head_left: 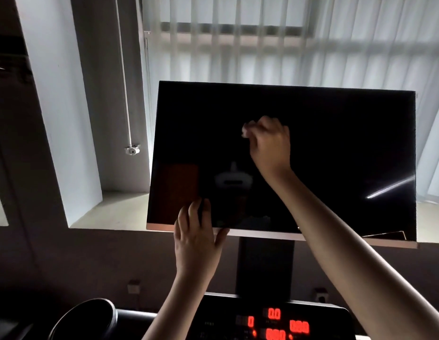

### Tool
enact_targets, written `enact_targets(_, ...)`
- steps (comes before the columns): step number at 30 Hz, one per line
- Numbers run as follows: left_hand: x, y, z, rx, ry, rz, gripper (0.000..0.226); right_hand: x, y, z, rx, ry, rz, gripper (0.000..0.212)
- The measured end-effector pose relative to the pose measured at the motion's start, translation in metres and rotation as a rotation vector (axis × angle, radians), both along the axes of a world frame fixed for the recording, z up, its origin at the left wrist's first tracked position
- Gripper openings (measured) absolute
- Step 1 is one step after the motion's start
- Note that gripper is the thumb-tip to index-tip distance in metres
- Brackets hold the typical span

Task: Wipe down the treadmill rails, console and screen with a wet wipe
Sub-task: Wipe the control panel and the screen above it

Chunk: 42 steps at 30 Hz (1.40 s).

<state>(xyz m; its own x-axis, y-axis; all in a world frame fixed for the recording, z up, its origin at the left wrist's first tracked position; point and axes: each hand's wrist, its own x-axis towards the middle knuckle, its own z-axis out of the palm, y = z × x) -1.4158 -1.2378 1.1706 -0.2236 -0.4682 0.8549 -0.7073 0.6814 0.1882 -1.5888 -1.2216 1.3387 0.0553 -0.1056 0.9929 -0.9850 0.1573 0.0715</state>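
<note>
Head view: your right hand (271, 146) pinches wipe (246, 130) mid-way across screen (341, 143), left hand (196, 239) flat, bracing it; console (319, 314) probably pending.

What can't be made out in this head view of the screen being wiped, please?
All in the head view:
1. Wet wipe: blurred, mostly hidden inside the right hand; only a pale edge shows.
2. Console: cut off by the bottom edge; labels beside the red digits too small to read.
3. Screen: lower edge partly covered by the left hand and right forearm; smears undetectable on dark glass.
</note>
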Motion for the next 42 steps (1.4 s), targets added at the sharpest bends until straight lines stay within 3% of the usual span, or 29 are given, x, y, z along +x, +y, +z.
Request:
enact_targets(2,0.0,0.0,0.0,-0.009,0.003,0.004,0.068,0.005,-0.006,0.008,-0.036,-0.084,-0.019,0.019)
enact_targets(7,-0.001,-0.001,-0.001,-0.028,0.015,0.006,0.068,0.002,-0.009,0.015,0.096,0.13,0.028,0.019)
enact_targets(11,-0.001,0.0,-0.001,-0.031,0.014,0.007,0.068,-0.002,-0.01,0.033,-0.038,-0.147,0.007,0.015)
enact_targets(16,0.0,-0.001,-0.002,-0.041,0.011,0.009,0.065,-0.002,-0.016,0.029,0.077,0.094,0.043,0.016)
enact_targets(21,0.0,0.0,-0.003,-0.045,0.007,0.016,0.069,-0.003,-0.017,0.056,-0.013,-0.24,-0.017,0.013)
enact_targets(26,-0.001,-0.001,-0.004,-0.035,0.007,0.02,0.07,-0.003,-0.023,0.061,0.091,0.001,0.041,0.011)
enact_targets(31,-0.001,-0.002,-0.005,-0.038,0.02,0.014,0.068,-0.008,-0.022,0.083,0.12,-0.264,-0.174,0.025)
enact_targets(35,-0.001,-0.003,-0.007,-0.04,0.016,0.01,0.065,-0.009,-0.02,0.073,0.153,-0.104,-0.038,0.021)
enact_targets(39,-0.002,-0.003,-0.007,-0.04,0.022,0.009,0.068,-0.022,-0.011,0.077,0.037,-0.303,-0.162,0.025)
enact_targets(42,-0.002,-0.003,-0.007,-0.06,0.031,0.015,0.065,-0.01,-0.013,0.065,0.091,-0.193,-0.033,0.018)
